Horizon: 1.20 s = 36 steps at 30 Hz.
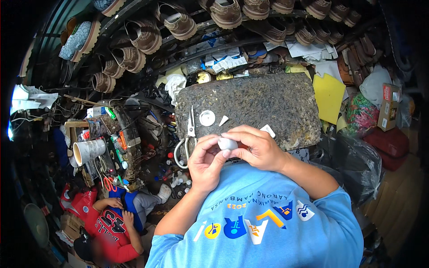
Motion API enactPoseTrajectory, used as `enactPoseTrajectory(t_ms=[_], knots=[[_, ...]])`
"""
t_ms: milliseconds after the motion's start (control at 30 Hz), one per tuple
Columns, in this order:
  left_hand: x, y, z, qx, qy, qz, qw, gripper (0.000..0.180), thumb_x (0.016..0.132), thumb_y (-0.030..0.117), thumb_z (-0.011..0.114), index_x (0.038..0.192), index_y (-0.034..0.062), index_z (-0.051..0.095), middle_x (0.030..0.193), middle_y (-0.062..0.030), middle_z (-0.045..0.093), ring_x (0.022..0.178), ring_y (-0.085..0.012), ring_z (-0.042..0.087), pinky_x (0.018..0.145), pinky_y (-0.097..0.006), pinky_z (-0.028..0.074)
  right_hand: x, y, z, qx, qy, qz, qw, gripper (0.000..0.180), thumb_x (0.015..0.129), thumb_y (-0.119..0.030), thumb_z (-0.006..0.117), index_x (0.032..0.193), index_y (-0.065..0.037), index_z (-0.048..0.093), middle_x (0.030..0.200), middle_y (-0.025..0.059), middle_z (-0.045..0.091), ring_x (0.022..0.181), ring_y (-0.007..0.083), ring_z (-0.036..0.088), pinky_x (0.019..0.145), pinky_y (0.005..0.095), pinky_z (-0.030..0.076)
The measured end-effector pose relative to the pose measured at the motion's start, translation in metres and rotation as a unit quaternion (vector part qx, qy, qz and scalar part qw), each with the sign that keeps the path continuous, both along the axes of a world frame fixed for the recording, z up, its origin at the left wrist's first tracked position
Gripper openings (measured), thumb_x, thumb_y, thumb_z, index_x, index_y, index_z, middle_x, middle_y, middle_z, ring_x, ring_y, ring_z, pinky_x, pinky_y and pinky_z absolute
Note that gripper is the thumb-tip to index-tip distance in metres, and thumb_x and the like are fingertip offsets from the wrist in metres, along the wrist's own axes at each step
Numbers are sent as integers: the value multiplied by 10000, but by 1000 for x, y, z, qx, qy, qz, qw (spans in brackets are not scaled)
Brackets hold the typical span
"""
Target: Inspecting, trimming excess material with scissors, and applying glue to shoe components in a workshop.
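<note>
Close to my chest, at the near edge of a dark rough stone slab, both hands hold a small white rounded object, perhaps a small bottle. The fingers of my left hand are curled round its left side, with the thumb below. My right hand pinches it from the right, thumb and fingertips against it. Much of it is hidden by fingers. On the slab lie a white cone-shaped cap, a white round disc and a small white piece. Large metal scissors rest at the slab's left edge, handles overhanging.
Brown shoes line racks at the back. To the left, a cluttered bench carries tools and a whitish cup. A person in red sits lower left. Yellow sheets, bags and a cardboard box crowd the right.
</note>
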State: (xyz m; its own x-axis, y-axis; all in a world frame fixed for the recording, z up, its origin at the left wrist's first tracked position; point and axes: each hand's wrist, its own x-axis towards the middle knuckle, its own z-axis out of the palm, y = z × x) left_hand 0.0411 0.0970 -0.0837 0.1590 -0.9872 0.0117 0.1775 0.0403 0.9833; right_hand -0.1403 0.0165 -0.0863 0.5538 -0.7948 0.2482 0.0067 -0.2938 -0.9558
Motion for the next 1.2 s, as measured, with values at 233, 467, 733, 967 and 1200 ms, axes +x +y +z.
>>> enactPoseTrajectory(t_ms=[233, 467, 733, 967, 1200], knots=[[48, -16, 9, -34, -545, 32, 837, 158, 791, -33, 744, 930, 40, 723, 956, -105, 689, 918, -271, 635, 847, -372, 482, -20, -2, 4, 28, 52, -24, 998, 394, 825, -30, 782, 1209, -22, 694, 1091, 149, 705, 967, 285, 716, 806, 353, 586], [57, -32, -11, 69, -646, 16, 760, 105, 831, 163, 787, 913, 98, 780, 907, -50, 608, 935, -269, 554, 848, -411, 404, -25, -6, -4, 37, 39, -65, 996, 329, 851, -39, 753, 1173, -11, 692, 1075, 153, 703, 965, 297, 713, 828, 366, 570], [49, -41, -22, 141, -659, 6, 739, 170, 827, 225, 805, 958, 116, 795, 924, -55, 612, 965, -269, 552, 871, -417, 377, -28, -7, -7, 31, 53, -87, 994, 322, 861, -55, 743, 1176, -15, 689, 1080, 154, 701, 961, 289, 711, 832, 374, 569], [56, -44, -23, 179, -615, -26, 767, 181, 783, 224, 831, 939, 137, 806, 992, -70, 594, 1034, -286, 524, 914, -426, 342, -29, -8, -5, 98, 35, -86, 991, 338, 903, -53, 702, 1237, -13, 668, 1117, 135, 677, 1010, 251, 694, 872, 351, 563], [57, -44, -17, 174, -613, -65, 768, 144, 769, 195, 829, 904, 156, 800, 984, -62, 591, 1032, -290, 522, 913, -437, 339, -29, -6, -15, 295, -151, 4, 944, 417, 1010, -31, 588, 1422, -35, 530, 1222, 67, 504, 1092, 161, 606, 958, 321, 548]])
